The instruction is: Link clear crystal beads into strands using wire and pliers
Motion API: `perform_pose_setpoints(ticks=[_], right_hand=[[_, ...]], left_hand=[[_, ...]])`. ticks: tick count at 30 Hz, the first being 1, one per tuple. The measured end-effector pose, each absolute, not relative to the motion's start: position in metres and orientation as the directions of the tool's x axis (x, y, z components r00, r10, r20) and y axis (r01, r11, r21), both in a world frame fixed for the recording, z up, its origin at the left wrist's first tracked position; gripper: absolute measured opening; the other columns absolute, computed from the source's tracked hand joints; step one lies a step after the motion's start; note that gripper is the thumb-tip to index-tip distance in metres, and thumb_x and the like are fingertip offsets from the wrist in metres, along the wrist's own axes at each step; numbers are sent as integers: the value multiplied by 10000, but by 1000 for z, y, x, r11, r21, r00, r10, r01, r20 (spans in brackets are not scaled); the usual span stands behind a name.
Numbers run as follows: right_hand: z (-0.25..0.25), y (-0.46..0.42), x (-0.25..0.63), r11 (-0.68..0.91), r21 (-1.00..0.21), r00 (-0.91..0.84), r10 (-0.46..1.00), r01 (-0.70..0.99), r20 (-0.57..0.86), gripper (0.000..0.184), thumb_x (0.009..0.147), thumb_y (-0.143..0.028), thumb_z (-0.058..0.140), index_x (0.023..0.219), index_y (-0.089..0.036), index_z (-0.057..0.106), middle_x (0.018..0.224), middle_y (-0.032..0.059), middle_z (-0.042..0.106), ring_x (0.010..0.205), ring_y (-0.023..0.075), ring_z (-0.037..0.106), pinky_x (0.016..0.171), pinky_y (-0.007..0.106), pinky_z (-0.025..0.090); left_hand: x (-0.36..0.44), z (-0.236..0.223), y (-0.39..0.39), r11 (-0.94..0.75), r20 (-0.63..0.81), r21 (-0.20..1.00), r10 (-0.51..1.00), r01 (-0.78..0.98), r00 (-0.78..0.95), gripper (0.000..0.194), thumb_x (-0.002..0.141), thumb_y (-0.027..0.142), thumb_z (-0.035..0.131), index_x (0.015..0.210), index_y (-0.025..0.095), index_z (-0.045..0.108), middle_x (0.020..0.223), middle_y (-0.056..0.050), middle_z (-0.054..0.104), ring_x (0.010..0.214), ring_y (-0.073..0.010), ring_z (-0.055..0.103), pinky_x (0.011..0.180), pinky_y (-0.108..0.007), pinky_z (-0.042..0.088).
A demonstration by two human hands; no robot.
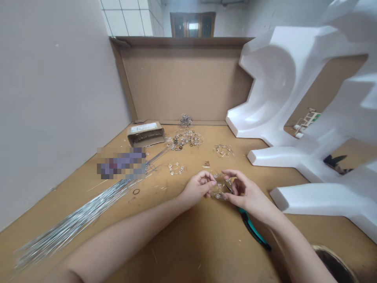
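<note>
My left hand [198,188] and my right hand [245,192] meet over the brown board, both pinched on a small string of clear crystal beads [218,189] held between them. Teal-handled pliers [252,230] run under my right palm toward my wrist, and that hand grips them too. More clear bead chains lie beyond: a small loop [176,169], a cluster [224,150], and a bigger heap with dark rings [184,139].
A bundle of thin silver wires [79,216] stretches from lower left toward the middle. A small open carton [145,133] sits at the back left. White foam packing pieces [294,118] fill the right side. Cardboard walls [182,82] close the back.
</note>
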State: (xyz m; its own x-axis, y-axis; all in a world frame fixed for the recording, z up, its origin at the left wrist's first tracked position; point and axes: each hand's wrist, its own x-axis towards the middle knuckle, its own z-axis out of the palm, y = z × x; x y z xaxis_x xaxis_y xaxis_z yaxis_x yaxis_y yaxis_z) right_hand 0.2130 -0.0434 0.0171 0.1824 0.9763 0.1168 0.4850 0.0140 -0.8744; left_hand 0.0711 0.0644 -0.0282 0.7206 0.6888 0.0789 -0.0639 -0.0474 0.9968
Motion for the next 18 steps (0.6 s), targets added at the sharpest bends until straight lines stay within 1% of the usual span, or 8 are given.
perform_pose_setpoints(ticks=[2, 4, 7, 9, 12, 14, 16, 18], right_hand=[[18, -44, 214, 16, -892, 170, 980, 453, 104, 471, 662, -260, 614, 1113, -242, 482, 1042, 41, 524, 573, 87, 418, 562, 263, 408], [19, -45, 215, 27, -928, 151, 984, 372, 89, 409, 694, -275, 592, 1090, -248, 494, 1042, 35, 527, 586, 88, 429, 553, 256, 405], [20, -45, 217, 37, -976, 145, 987, 217, 70, 347, 725, -300, 575, 1060, -244, 508, 972, 21, 529, 564, 76, 428, 521, 245, 398], [20, -45, 218, 30, -988, 160, 986, 152, 54, 337, 722, -318, 587, 1041, -235, 518, 916, 14, 528, 543, 70, 428, 506, 243, 397], [21, -44, 220, 21, -992, 188, 981, 121, 44, 324, 721, -348, 595, 1016, -228, 531, 937, 33, 557, 594, 95, 485, 507, 248, 405], [22, -43, 223, 29, -992, 202, 978, 126, 54, 317, 729, -372, 589, 1005, -226, 539, 972, 54, 588, 643, 119, 518, 522, 258, 418], [22, -44, 225, 39, -984, 223, 972, 173, 78, 323, 736, -396, 585, 1011, -230, 549, 1011, 65, 611, 730, 150, 551, 587, 283, 451], [21, -44, 228, 58, -963, 225, 967, 264, 120, 393, 728, -421, 597, 1077, -250, 539, 1120, 71, 591, 907, 198, 561, 713, 330, 473]], left_hand=[[70, -27, 64, -80, 87, 996, 679, -45, 729, 251, 737, 387, 568, 835, 166, 502, 589, 48, 469, 480, -72, 462, 479, -203, 401], [69, -26, 64, -198, 141, 980, 671, -8, 728, 201, 763, 331, 530, 874, 165, 544, 700, 21, 481, 536, -71, 459, 509, -206, 403], [65, -26, 64, -489, 280, 868, 619, 81, 734, 160, 741, 247, 543, 872, 185, 610, 783, 13, 442, 606, -70, 423, 567, -203, 383], [63, -27, 63, -605, 310, 787, 559, 123, 769, 138, 728, 234, 560, 843, 196, 624, 763, 21, 415, 613, -72, 403, 582, -200, 370], [63, -27, 63, -609, 276, 782, 532, 135, 801, 99, 729, 267, 577, 775, 181, 591, 767, 27, 403, 595, -64, 386, 566, -191, 356], [63, -25, 62, -556, 256, 823, 552, 121, 794, 156, 728, 311, 595, 725, 164, 543, 751, 34, 395, 578, -58, 375, 553, -190, 343], [63, -22, 62, -488, 251, 869, 578, 82, 776, 223, 753, 362, 575, 705, 157, 499, 725, 40, 386, 567, -59, 369, 546, -193, 334], [63, -19, 62, -438, 257, 898, 596, 40, 761, 257, 808, 392, 502, 706, 158, 471, 706, 37, 388, 570, -67, 376, 547, -199, 335]])
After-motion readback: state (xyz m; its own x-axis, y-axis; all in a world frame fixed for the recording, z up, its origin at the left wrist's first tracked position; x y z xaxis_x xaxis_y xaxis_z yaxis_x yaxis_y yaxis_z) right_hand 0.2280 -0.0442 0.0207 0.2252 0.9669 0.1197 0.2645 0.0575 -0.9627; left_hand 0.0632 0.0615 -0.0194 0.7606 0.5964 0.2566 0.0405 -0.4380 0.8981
